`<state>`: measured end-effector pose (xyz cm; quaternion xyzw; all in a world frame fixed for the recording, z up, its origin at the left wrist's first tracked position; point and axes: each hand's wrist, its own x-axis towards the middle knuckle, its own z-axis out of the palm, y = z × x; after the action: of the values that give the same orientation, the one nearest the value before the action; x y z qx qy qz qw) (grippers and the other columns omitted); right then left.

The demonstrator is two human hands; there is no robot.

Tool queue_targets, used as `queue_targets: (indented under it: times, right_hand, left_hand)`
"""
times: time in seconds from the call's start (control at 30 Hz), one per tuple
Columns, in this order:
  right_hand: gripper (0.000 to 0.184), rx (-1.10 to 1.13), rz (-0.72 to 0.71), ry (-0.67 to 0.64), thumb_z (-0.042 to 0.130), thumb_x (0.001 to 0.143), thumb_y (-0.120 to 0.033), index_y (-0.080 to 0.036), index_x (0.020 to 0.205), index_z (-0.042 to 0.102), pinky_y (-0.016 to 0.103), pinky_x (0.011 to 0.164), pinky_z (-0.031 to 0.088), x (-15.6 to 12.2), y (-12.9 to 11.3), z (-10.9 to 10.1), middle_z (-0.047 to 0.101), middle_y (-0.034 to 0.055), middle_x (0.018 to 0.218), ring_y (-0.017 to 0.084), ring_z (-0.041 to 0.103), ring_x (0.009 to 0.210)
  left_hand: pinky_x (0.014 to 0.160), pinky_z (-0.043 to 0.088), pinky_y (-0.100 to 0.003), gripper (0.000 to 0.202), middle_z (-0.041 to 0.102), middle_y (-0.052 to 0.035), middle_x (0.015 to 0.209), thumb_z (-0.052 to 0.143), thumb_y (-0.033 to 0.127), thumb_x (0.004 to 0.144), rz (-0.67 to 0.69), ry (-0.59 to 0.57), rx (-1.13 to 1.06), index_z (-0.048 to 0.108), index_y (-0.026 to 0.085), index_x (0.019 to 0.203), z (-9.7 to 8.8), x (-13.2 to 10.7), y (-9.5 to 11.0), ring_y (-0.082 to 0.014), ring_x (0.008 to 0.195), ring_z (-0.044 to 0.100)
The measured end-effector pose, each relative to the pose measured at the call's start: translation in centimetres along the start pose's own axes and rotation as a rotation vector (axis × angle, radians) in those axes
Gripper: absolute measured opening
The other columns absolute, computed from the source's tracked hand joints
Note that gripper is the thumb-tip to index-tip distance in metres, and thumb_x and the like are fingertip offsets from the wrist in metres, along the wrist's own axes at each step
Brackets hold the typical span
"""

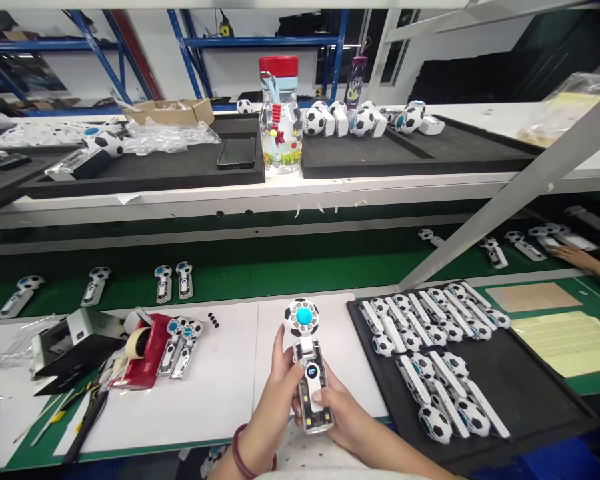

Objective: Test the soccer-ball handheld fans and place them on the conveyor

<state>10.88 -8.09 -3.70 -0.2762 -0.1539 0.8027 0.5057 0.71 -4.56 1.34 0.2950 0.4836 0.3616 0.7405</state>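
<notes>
A handheld fan with a soccer-ball head (301,317) and a blue round centre is upright in front of me. Its clear-cased handle has a small round display that reads about 100. Round the left side of the handle my left hand (280,387) is closed, thumb near the display. From the right my right hand (347,407) grips the lower handle, its thumb on the white strip. Two similar fans (180,347) lie to the left on the white work surface (235,373). On the right, a black foam tray (535,400) carries several ball-headed fans in rows.
A red tape dispenser (153,350), a black box (75,347) and a cutter (87,420) lie at left. Behind runs a green conveyor (290,270) with spaced fans. At far right is another person's hand (575,257). A slanted metal post (500,193) crosses above the tray; a bottle (280,133) stands on the shelf.
</notes>
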Motion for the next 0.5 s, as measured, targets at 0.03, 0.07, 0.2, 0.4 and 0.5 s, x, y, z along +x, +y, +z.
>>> queue_targets:
  times: [0.03, 0.07, 0.2, 0.4, 0.5]
  right_hand:
    - [0.057, 0.003, 0.005, 0.001, 0.054, 0.062, -0.017, -0.022, 0.114, 0.033, 0.027, 0.053, 0.039, 0.0, 0.0, 0.0, 0.059, 0.0025, 0.077, 0.017, 0.054, 0.063]
    - [0.057, 0.006, 0.01, 0.002, 0.055, 0.062, -0.017, -0.022, 0.114, 0.034, 0.027, 0.054, 0.039, 0.0, -0.1, 0.0, 0.059, 0.0024, 0.077, 0.017, 0.055, 0.064]
    - [0.055, 0.015, 0.016, 0.015, 0.057, 0.061, -0.019, -0.023, 0.112, 0.038, 0.026, 0.053, 0.038, -0.3, -0.1, -0.1, 0.059, 0.0006, 0.072, 0.016, 0.055, 0.06]
    - [0.053, -0.117, 0.036, 0.194, 0.073, 0.057, -0.034, -0.024, 0.106, 0.054, 0.032, 0.069, 0.044, -2.0, -1.9, -0.3, 0.064, 0.0036, 0.085, 0.02, 0.059, 0.076]
    - [0.048, -0.337, 0.042, 0.339, 0.079, 0.049, -0.04, -0.019, 0.089, 0.064, 0.042, 0.079, 0.043, -1.9, -4.4, -1.0, 0.065, 0.01, 0.088, 0.028, 0.058, 0.084]
  left_hand:
    - [0.059, 0.042, -0.022, 0.077, 0.047, -0.0065, 0.124, 0.054, 0.038, 0.077, 0.001, -0.003, -0.001, 0.007, 0.034, 0.138, 0.0, 0.0, -0.1, -0.0118, 0.071, 0.056]
    - [0.058, 0.041, -0.022, 0.076, 0.047, -0.0062, 0.124, 0.054, 0.04, 0.077, -0.007, -0.009, 0.006, 0.008, 0.034, 0.138, -0.1, 0.1, -0.3, -0.01, 0.066, 0.054]
    - [0.05, 0.037, -0.021, 0.066, 0.054, -0.0076, 0.114, 0.053, 0.045, 0.077, -0.048, -0.052, 0.103, 0.026, 0.026, 0.134, -0.6, 0.6, -1.1, -0.0098, 0.06, 0.051]
    - [0.078, 0.045, -0.032, 0.051, 0.053, -0.0095, 0.117, 0.054, 0.033, 0.077, 0.252, -0.318, 0.41, 0.045, 0.022, 0.125, -1.0, 0.1, 0.6, -0.0234, 0.096, 0.053]
    - [0.099, 0.032, -0.039, 0.06, 0.038, -0.0068, 0.136, 0.056, 0.022, 0.074, 0.444, -0.486, 0.799, 0.039, 0.028, 0.131, -1.1, -0.5, 2.5, -0.0279, 0.121, 0.035]
